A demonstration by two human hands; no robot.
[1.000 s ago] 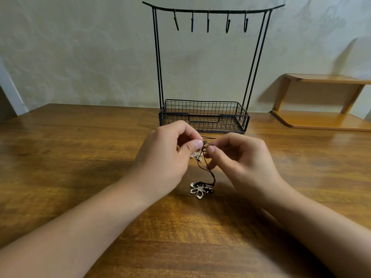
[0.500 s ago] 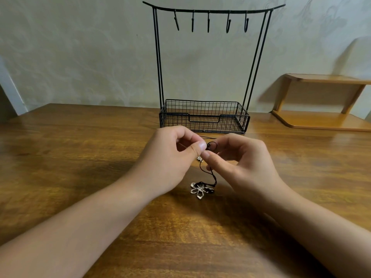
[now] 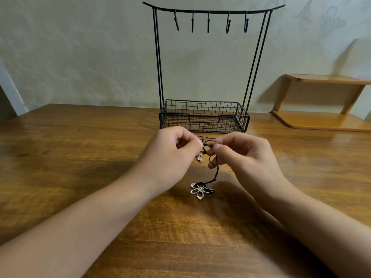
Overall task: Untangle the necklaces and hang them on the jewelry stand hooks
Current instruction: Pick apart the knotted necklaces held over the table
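Left hand (image 3: 172, 155) and right hand (image 3: 241, 157) close together, both pinching the black string (image 3: 216, 171), picking at the knot. Flower charm (image 3: 199, 190) lying on the table (image 3: 80, 157). Hooks (image 3: 208, 23) bare.

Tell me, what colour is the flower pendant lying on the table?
The flower pendant is silver-coloured metal, on a black cord; the head view shows it clearly.

My left hand (image 3: 170, 155) and my right hand (image 3: 246, 157) are close together, fingers curled, thumbs pinching. Both my arms reach forward, bare, wrists straight.
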